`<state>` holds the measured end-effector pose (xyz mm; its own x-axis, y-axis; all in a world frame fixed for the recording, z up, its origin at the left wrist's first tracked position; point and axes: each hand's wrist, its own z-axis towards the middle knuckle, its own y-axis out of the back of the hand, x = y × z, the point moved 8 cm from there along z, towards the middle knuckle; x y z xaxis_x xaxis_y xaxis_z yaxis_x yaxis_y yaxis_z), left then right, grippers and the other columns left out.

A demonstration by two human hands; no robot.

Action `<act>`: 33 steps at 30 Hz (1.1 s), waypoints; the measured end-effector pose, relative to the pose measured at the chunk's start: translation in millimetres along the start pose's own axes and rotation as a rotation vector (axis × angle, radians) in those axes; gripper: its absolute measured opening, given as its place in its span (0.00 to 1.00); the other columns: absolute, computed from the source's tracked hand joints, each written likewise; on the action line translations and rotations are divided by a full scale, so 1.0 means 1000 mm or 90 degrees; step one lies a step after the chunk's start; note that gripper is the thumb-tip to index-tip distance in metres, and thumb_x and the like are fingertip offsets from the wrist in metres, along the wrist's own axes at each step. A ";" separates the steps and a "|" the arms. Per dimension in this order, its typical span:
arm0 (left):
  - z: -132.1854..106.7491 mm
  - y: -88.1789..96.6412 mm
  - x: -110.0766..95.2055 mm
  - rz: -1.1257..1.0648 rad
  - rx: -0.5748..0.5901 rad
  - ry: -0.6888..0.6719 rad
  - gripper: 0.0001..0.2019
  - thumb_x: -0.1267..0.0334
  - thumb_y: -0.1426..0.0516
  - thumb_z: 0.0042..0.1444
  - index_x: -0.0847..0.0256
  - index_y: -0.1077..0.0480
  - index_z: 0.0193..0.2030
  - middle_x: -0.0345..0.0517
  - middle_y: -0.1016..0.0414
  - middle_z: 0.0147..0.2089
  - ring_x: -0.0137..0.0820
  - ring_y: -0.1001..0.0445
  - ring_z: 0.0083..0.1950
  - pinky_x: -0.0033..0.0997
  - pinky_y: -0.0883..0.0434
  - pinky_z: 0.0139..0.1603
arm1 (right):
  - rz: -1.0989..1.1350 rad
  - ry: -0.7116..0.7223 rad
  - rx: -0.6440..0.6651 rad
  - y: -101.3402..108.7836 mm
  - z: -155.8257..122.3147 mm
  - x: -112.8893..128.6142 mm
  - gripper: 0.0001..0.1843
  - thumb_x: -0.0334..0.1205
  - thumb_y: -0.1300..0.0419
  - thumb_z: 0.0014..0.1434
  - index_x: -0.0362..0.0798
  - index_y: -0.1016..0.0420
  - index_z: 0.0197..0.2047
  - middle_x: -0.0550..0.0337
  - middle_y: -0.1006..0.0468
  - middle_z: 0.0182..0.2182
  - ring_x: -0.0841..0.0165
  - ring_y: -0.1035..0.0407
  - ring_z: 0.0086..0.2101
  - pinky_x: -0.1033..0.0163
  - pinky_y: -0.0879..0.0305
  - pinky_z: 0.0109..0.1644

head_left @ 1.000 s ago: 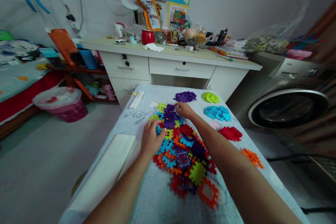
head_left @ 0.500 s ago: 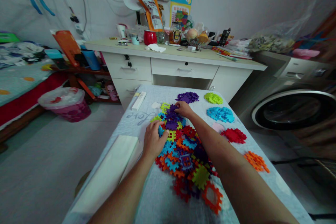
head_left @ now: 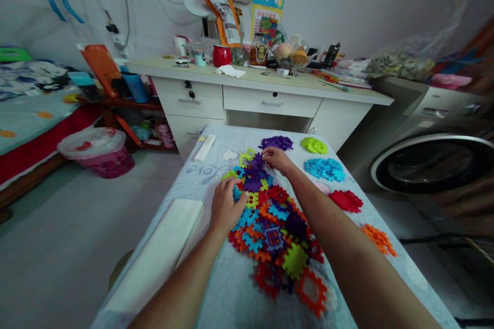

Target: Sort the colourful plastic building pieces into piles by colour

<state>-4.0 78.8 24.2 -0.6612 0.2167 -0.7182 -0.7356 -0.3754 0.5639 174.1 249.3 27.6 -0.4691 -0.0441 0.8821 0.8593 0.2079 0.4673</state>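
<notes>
A mixed pile of interlocking plastic building pieces [head_left: 252, 242] in several colours lies down the middle of the cloth-covered table. My left hand [head_left: 227, 205] rests at the pile's left edge, thumb apart from the fingers, touching blue and yellow pieces. At the far end of the pile, my right hand [head_left: 278, 160] has its fingertips pinched at the edge of a purple building piece [head_left: 257, 162]; the grip is partly hidden. Sorted by colour along the far and right side are a purple heap [head_left: 277, 142], a lime heap [head_left: 314, 145], a blue heap [head_left: 324, 168], a red heap [head_left: 346, 200] and an orange heap [head_left: 378, 239].
A long white box [head_left: 165, 247] lies along the table's left edge, with a small white box [head_left: 205, 148] beyond it. Behind stands a cluttered desk [head_left: 270, 93]. A washing machine [head_left: 432, 128] is at right, a pink bin [head_left: 102, 157] at left.
My right hand has shifted slightly right, and the purple pieces by its fingertips have moved a little. My left hand stays in place.
</notes>
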 end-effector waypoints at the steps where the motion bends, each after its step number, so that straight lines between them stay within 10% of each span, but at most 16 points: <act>1: 0.000 0.000 0.000 0.000 0.000 0.001 0.14 0.60 0.43 0.56 0.55 0.31 0.50 0.48 0.29 0.53 0.41 0.32 0.58 0.46 0.36 0.63 | -0.039 0.025 0.004 0.000 0.000 0.005 0.13 0.29 0.43 0.54 0.44 0.25 0.43 0.68 0.31 0.22 0.75 0.37 0.20 0.70 0.42 0.26; 7: 0.000 0.000 0.000 -0.001 0.004 0.004 0.15 0.60 0.43 0.56 0.57 0.31 0.50 0.49 0.29 0.54 0.41 0.33 0.58 0.47 0.36 0.63 | -0.468 0.208 0.033 -0.006 -0.006 0.039 0.22 0.24 0.45 0.55 0.48 0.20 0.49 0.54 0.24 0.37 0.66 0.29 0.40 0.64 0.36 0.47; 16: 0.000 0.001 0.000 -0.004 -0.002 0.004 0.14 0.60 0.43 0.56 0.55 0.31 0.50 0.48 0.29 0.53 0.41 0.32 0.58 0.48 0.36 0.62 | -0.737 0.168 0.128 -0.020 -0.033 0.053 0.21 0.31 0.50 0.64 0.56 0.21 0.52 0.46 0.29 0.51 0.61 0.25 0.41 0.61 0.34 0.43; 24: -0.001 0.000 0.002 -0.004 0.004 0.012 0.15 0.60 0.43 0.55 0.56 0.31 0.50 0.48 0.29 0.53 0.41 0.32 0.58 0.47 0.36 0.62 | -0.620 0.198 0.106 0.008 -0.018 0.053 0.18 0.24 0.43 0.54 0.45 0.19 0.45 0.51 0.20 0.40 0.63 0.27 0.40 0.65 0.37 0.42; 33: 0.000 0.001 0.000 -0.011 0.002 0.020 0.15 0.60 0.43 0.55 0.55 0.30 0.50 0.48 0.29 0.54 0.42 0.32 0.59 0.48 0.36 0.62 | -0.259 -0.013 -0.326 0.105 0.021 -0.003 0.15 0.28 0.42 0.46 0.42 0.20 0.38 0.58 0.20 0.27 0.68 0.28 0.29 0.67 0.36 0.35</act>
<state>-5.0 78.4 24.8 -0.6438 0.1945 -0.7401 -0.7470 -0.3696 0.5526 261.2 292.1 73.1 -0.7769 -0.0008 0.6297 0.5980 -0.3141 0.7374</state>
